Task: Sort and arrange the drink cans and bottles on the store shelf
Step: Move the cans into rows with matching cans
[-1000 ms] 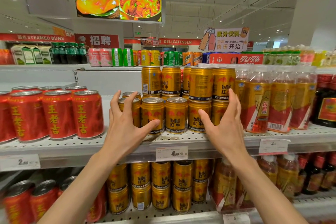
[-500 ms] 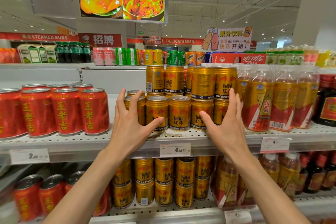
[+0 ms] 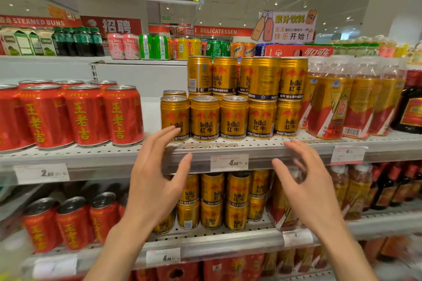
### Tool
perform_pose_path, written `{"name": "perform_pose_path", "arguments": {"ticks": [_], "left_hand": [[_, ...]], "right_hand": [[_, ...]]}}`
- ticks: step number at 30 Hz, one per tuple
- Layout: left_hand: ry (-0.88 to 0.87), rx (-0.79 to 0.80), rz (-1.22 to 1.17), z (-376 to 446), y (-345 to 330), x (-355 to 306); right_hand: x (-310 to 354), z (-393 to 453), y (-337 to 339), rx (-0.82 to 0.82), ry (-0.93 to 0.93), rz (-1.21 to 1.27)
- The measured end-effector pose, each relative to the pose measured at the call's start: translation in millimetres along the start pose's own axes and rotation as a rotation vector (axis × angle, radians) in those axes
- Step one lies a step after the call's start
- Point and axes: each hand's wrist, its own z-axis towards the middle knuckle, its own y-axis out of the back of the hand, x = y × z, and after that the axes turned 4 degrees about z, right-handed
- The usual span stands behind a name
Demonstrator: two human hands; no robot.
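I see both hands, left hand (image 3: 155,189) and right hand (image 3: 312,187), fingers spread, maybe blurry, holding nothing, below the gold cans (image 3: 233,118).

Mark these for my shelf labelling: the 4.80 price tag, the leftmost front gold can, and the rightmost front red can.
4.80 price tag (image 3: 229,162), head view, middle of tag.
Leftmost front gold can (image 3: 175,116), head view, label.
Rightmost front red can (image 3: 123,116), head view, label.

On the shelf (image 3: 251,143) front edge I count five gold cans (image 3: 234,118), five stacked above, and four red cans (image 3: 84,116).
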Motion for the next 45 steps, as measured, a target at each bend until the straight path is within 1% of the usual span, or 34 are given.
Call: {"name": "perform_pose_path", "arguments": {"ticks": [3,4,8,11,16,21,28,32,36,40,45], "left_hand": [[-0.016,0.018,-0.062,-29.4,-2.9,-0.9],[0.021,0.045,-0.096,-38.2,-5.5,0.8],[0.267,0.209,-0.255,-65.9,-21.9,10.9],[0.417,0.294,-0.343,-81.0,-36.8,14.0],[0.516,0.333,-0.383,-92.3,-67.8,0.2],[0.522,0.342,-0.395,-98.0,-110.8,-39.3],[0.499,0.268,-0.377,-90.1,-191.6,-123.7],[0.500,0.228,-0.373,-80.1,-223.4,-165.3],[0.484,0.188,-0.342,-70.7,-239.6,-190.3],[0.454,0.137,-0.325,-58.5,-246.2,-204.7],[0.327,0.071,-0.267,-29.7,-242.8,-215.2]], "right_hand": [[-12.3,-23.6,-6.4,-0.015,-0.066,0.046],[-17.3,-30.7,-9.3,0.002,-0.108,0.060],[-44.9,-53.0,-17.1,0.103,-0.270,0.091],[-65.2,-61.3,-10.9,0.127,-0.348,0.089],[-86.1,-56.4,15.1,0.114,-0.354,0.104],[-118.5,-40.0,56.3,0.132,-0.339,0.147],[-176.5,5.9,142.8,0.198,-0.281,0.174],[-199.6,32.7,186.2,0.230,-0.269,0.174],[-211.2,53.6,211.3,0.224,-0.230,0.164],[-210.2,67.5,220.6,0.200,-0.181,0.141],[-187.6,84.3,221.0,0.163,-0.028,0.059]]}}
